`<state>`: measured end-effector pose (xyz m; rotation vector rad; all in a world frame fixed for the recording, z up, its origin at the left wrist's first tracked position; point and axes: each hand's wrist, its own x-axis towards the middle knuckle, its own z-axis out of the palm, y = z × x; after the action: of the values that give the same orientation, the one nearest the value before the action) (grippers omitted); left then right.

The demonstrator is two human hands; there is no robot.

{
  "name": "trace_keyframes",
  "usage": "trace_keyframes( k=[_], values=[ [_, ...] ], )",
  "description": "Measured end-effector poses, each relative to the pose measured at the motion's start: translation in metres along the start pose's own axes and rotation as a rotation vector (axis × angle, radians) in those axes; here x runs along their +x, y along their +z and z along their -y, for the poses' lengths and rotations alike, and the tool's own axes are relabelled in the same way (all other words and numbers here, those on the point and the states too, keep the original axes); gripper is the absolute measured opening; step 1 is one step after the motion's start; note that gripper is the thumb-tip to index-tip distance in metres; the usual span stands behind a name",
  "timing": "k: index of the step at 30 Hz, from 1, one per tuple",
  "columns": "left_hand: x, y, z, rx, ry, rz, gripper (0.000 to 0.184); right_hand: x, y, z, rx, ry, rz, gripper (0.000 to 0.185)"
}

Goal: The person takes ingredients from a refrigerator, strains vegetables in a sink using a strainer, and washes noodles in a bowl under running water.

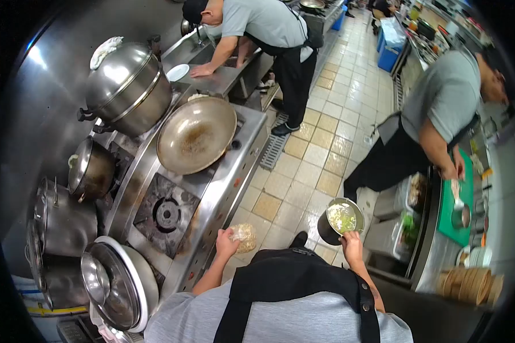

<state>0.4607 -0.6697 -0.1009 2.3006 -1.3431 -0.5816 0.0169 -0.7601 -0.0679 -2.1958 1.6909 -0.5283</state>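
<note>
Kitchen floor [296,197]: tiled; stove [212,186] at left.
Left hand [227,244]: pinching clear bag [245,236].
Right hand [352,243]: pinching pot [328,230] at near rim.

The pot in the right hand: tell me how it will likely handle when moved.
The pot would probably tip easily, as the right hand holds it at one side only. Being open on top, it could let the pale and green food spill. It looks rigid and should hardly flex.

Bag [245,238] and pot [327,230], contents [341,217] too small to name
</note>
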Motion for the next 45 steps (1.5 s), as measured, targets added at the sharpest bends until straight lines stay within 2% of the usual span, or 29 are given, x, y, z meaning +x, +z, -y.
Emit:
trace_keyframes(
  k=[10, 15, 18, 22, 26, 31, 36, 39, 42, 45],
  values=[
    [0.126, 0.061, -0.086, -0.085, -0.179, -0.067, 0.029, 0.318, 0.008, -0.063, 0.005, -0.199, -0.063, 0.017],
    [0.187, 0.109, -0.097, -0.12, -0.238, -0.078, 0.028, 0.454, 0.013, -0.089, -0.05, -0.071, -0.052, 0.015],
    [0.226, 0.132, -0.113, -0.241, -0.344, 0.001, 0.029, 0.523, 0.008, -0.109, -0.048, -0.033, -0.104, 0.015],
    [0.271, 0.189, -0.113, -0.128, -0.403, -0.017, 0.03, 0.601, -0.003, -0.146, -0.015, 0.011, -0.224, 0.017],
    [0.398, 0.177, -0.155, 0.0, -0.343, -0.002, 0.03, 0.672, -0.012, -0.193, -0.005, 0.127, -0.284, 0.015],
    [0.565, 0.121, -0.26, 0.144, -0.228, -0.042, 0.03, 0.754, -0.012, -0.275, 0.021, 0.16, -0.384, 0.016],
    [0.703, 0.067, -0.374, 0.245, -0.129, -0.129, 0.03, 0.822, -0.043, -0.357, 0.038, 0.259, -0.316, 0.02],
    [0.78, 0.054, -0.451, 0.299, -0.058, -0.155, 0.03, 0.859, -0.048, -0.407, -0.002, 0.237, -0.365, 0.02],
    [0.855, 0.086, -0.521, 0.304, 0.073, -0.099, 0.03, 0.888, -0.075, -0.44, -0.064, 0.305, -0.377, 0.018],
    [0.9, 0.147, -0.583, 0.286, 0.18, -0.009, 0.03, 0.921, -0.121, -0.462, -0.058, 0.337, -0.445, 0.016]
  ],
)
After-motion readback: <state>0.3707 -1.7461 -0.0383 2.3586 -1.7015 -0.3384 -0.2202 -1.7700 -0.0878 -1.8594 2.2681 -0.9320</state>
